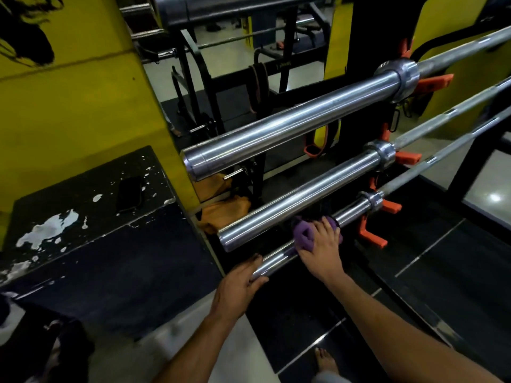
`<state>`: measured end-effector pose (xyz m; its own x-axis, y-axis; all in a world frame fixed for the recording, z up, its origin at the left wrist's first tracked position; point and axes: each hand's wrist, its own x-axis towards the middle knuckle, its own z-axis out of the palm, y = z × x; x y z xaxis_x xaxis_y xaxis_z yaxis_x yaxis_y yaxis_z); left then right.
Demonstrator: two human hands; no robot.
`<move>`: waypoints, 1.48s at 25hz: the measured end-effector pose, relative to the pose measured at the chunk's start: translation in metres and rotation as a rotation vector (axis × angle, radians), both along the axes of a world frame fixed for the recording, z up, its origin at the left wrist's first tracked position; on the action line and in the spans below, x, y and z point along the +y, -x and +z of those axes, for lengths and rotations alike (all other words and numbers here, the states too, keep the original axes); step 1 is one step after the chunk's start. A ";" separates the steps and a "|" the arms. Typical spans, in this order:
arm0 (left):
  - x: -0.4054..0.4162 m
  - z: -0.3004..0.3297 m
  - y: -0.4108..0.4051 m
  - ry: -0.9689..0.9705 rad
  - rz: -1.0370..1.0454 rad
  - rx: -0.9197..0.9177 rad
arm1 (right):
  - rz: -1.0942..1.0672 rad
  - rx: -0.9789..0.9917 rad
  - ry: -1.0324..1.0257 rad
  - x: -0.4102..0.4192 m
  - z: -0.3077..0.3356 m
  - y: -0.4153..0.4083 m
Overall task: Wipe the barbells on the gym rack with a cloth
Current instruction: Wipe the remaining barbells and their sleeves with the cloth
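Three chrome barbells lie one above another on orange rack hooks (372, 237): a top barbell (290, 125), a middle barbell (298, 197) and a lowest barbell (276, 259). My right hand (322, 250) presses a purple cloth (302, 234) around the lowest barbell's sleeve, about midway along it. My left hand (239, 283) grips the near end of that same sleeve. The cloth hides part of the sleeve under my right hand.
A black chipped box (83, 217) with a dark phone (130, 193) on it stands at the left against a yellow wall (69, 106). An orange cloth (224, 214) lies behind the bars. My bare foot (326, 360) is on the dark tiled floor below.
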<state>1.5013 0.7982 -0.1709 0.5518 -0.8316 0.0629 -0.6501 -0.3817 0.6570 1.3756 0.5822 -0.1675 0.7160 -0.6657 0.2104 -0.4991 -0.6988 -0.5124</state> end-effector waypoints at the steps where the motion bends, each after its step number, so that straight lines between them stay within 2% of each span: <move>1: 0.002 -0.003 0.001 0.002 0.021 -0.009 | 0.081 0.006 0.025 0.010 -0.002 0.001; 3: 0.004 -0.003 0.002 0.011 0.027 -0.018 | 0.313 0.002 0.038 0.015 -0.010 0.017; 5: 0.003 0.000 0.001 0.020 0.000 -0.019 | 0.421 -0.013 0.066 -0.007 -0.015 0.041; 8: 0.004 0.003 -0.001 0.010 -0.014 0.011 | 0.274 0.043 0.057 -0.044 -0.009 0.038; 11: 0.006 0.004 -0.003 0.010 -0.010 0.004 | 0.016 0.106 -0.016 -0.025 0.012 -0.007; 13: 0.006 0.007 -0.001 -0.012 0.001 0.007 | 0.095 0.082 0.037 0.002 0.005 -0.014; 16: 0.003 0.007 -0.001 -0.022 0.016 0.007 | 0.389 -0.036 0.021 -0.001 -0.010 0.031; 18: 0.006 0.013 0.000 -0.029 0.017 0.014 | 0.382 -0.103 0.018 -0.019 -0.010 0.047; 20: 0.004 0.017 0.003 -0.062 0.028 0.030 | 0.255 -0.133 -0.041 -0.021 -0.005 0.032; 22: 0.000 0.036 0.009 -0.174 0.014 0.003 | 0.158 -0.105 -0.003 -0.010 -0.004 0.010; 26: -0.022 0.097 0.019 -0.559 -0.244 -0.302 | 0.145 -0.078 -0.012 -0.001 -0.011 0.006; 28: -0.035 0.140 0.035 -0.513 -0.430 -0.410 | 0.118 -0.037 -0.019 -0.003 -0.009 0.005; 31: -0.050 0.187 0.033 -0.159 -0.695 -0.624 | 0.135 -0.008 0.027 0.002 -0.002 -0.005; 32: -0.056 0.197 0.020 -0.024 -0.727 -0.705 | 0.120 -0.035 -0.022 0.003 0.004 -0.004; 33: -0.062 0.204 0.004 0.031 -0.735 -0.761 | 0.075 -0.081 -0.083 0.008 0.013 -0.002; 35: -0.075 0.203 -0.033 -0.055 -0.700 -0.711 | -0.017 -0.181 -0.092 0.032 0.027 0.004; 37: -0.080 0.189 -0.060 -0.203 -0.682 -0.513 | 0.044 -0.194 0.024 0.071 0.020 0.000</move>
